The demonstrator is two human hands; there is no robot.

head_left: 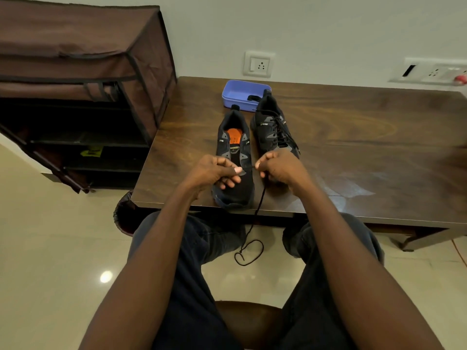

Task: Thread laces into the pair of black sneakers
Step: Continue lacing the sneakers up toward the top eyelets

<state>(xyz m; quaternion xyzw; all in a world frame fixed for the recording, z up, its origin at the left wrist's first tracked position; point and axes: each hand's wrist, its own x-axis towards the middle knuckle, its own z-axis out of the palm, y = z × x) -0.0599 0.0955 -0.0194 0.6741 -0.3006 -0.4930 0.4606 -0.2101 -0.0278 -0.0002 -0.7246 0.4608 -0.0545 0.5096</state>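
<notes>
the wooden table carries both black sneakers side by side near its front edge, toes toward the person. the right sneaker already shows a lace crossing its eyelets. the left sneaker stands open, its orange insole visible and its eyelets apparently bare, so it is the one in hand. a blue plastic tray sits just behind the pair, with something dark in it that is too small to make out.

the sneakers look light, with soft uppers over a firmer sole; the open shoe would likely shift if tugged, so steadying it by the eyelet flaps or the toe seems wise.

the lace is thin, limp and light; it cannot be pushed from its middle. the sensible place to take it is right at the stiff tip, feeding that through an eyelet, with the other hand keeping the slack taut.

that is roughly how it lies. the left hand is curled, thumb and forefinger pinching the lace end above the forefoot of the open shoe. the right hand is clenched round the lace just beside it, a short stretch spanning the two hands. below the right hand the lace hangs past the table edge and loops between the knees.
</notes>
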